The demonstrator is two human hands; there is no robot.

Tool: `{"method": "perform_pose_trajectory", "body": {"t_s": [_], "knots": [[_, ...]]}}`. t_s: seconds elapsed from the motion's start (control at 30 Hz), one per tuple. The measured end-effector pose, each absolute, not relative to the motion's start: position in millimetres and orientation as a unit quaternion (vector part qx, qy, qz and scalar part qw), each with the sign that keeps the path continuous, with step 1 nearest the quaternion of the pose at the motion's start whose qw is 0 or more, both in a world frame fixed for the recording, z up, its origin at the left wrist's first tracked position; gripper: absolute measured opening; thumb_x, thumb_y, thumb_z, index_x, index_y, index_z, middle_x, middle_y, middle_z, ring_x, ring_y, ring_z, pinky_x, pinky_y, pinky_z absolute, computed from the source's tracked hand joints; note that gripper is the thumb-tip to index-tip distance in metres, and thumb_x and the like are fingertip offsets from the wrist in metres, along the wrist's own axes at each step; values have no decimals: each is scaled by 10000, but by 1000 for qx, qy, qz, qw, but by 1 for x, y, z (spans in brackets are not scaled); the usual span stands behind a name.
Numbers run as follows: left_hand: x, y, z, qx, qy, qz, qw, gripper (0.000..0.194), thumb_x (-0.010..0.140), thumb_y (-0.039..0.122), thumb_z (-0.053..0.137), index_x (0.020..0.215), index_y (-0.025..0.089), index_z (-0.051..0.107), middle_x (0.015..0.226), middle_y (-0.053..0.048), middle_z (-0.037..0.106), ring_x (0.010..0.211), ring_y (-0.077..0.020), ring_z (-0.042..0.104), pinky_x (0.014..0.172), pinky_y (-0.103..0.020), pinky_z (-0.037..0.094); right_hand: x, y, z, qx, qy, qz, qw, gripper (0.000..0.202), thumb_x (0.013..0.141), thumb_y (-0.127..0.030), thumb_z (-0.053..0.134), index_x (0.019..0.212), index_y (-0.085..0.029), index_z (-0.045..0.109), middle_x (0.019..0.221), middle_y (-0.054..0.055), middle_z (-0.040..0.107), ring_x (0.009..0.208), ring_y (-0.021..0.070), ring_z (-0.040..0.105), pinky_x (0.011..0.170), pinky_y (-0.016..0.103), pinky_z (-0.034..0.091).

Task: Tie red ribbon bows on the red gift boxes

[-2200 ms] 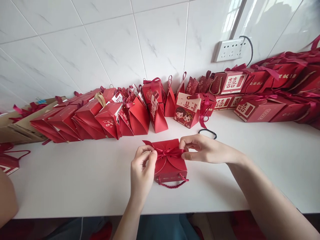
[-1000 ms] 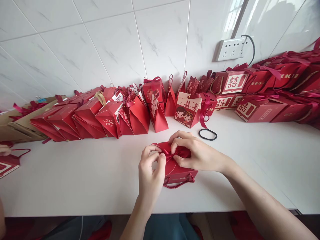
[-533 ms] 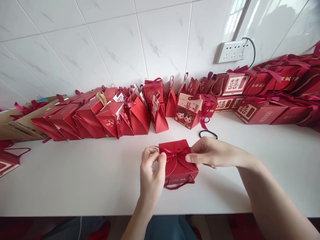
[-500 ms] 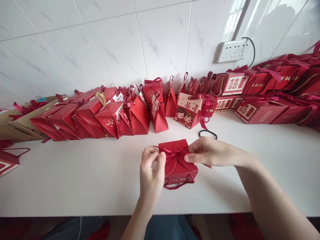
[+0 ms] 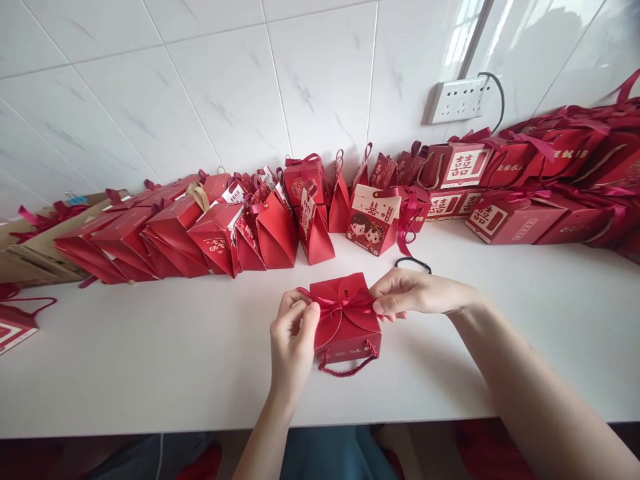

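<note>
A red gift box [image 5: 345,333] with rounded, overlapping top flaps sits on the white table in front of me. Across its top runs a red ribbon [image 5: 342,305], knotted into a bow at the middle. My left hand [image 5: 294,327] pinches the ribbon at the box's left edge. On the right side, my right hand [image 5: 400,293] grips the bow's other side between thumb and fingers. A twisted red cord handle [image 5: 349,372] hangs at the front of the box.
Red gift boxes [image 5: 273,230] line the wall, with more stacked at the right [image 5: 530,217]. A cartoon-couple box [image 5: 373,220] stands behind my work, near a black hair tie [image 5: 413,265]. A power strip [image 5: 457,100] is on the tiled wall; the table edge [image 5: 200,433] runs in front.
Both hands have drawn the ribbon outward, and the bow now looks stretched wider and flatter. The box has shifted slightly left in view.
</note>
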State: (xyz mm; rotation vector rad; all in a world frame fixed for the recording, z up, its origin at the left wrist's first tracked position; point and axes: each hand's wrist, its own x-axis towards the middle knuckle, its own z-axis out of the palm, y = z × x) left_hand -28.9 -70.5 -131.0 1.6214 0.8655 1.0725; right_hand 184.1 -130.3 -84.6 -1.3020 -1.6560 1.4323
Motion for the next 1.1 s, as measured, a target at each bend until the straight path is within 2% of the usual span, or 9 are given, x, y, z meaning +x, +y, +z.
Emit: {"method": "perform_pose_trajectory", "body": {"t_s": [0.2, 0.5, 0.77, 0.87, 0.93, 1.03, 1.1], "knots": [[-29, -72, -131, 649, 362, 445, 499, 338, 855, 307, 505, 556, 171, 425, 801, -14, 448, 591, -94, 408, 480, -217, 339, 185, -128, -88, -491, -613, 542, 299, 258, 785, -254, 528, 548, -156, 497, 548, -37, 471, 507, 68, 373, 492, 234, 284], [-29, -71, -129, 665, 360, 439, 485, 339, 852, 290, 504, 564, 175, 369, 773, -7, 429, 599, -97, 396, 499, -224, 328, 190, -125, -90, -493, -591, 566, 294, 246, 718, -225, 550, 492, -155, 484, 499, -47, 451, 467, 57, 345, 468, 234, 253], [-26, -72, -132, 663, 360, 450, 478, 334, 844, 272, 502, 566, 176, 345, 752, 2, 397, 608, -97, 382, 516, -219, 326, 200, -118, -104, -469, -560, 599, 328, 207, 632, -244, 633, 473, -135, 558, 405, -47, 419, 397, 54, 302, 393, 233, 155], [-26, -71, -134, 643, 370, 431, 514, 322, 854, 320, 496, 593, 179, 371, 758, 4, 405, 633, -103, 399, 555, -216, 348, 206, -122, -105, -462, -582, 584, 328, 270, 689, -289, 652, 483, -130, 581, 424, -27, 459, 398, 60, 334, 392, 231, 183], [-28, -72, -134, 638, 385, 402, 532, 313, 866, 389, 475, 639, 188, 397, 732, 8, 417, 635, -112, 412, 573, -224, 362, 212, -126, -106, -432, -610, 576, 330, 348, 738, -398, 673, 534, -119, 624, 443, -15, 478, 405, 66, 361, 404, 232, 221], [-32, -75, -134, 646, 404, 364, 535, 263, 802, 453, 556, 815, 209, 460, 799, -4, 517, 716, -147, 507, 626, -249, 415, 219, -126, -108, -430, -559, 546, 452, 488, 781, -583, 609, 600, -130, 630, 412, -51, 369, 400, 68, 312, 416, 234, 237], [-34, -76, -133, 664, 401, 340, 532, 432, 707, 444, 674, 1008, 221, 459, 971, -43, 578, 867, -198, 566, 707, -291, 459, 216, -123, -109, -492, -484, 486, 536, 470, 807, -595, 578, 683, -147, 641, 478, -43, 401, 441, 76, 352, 441, 231, 294]]}}
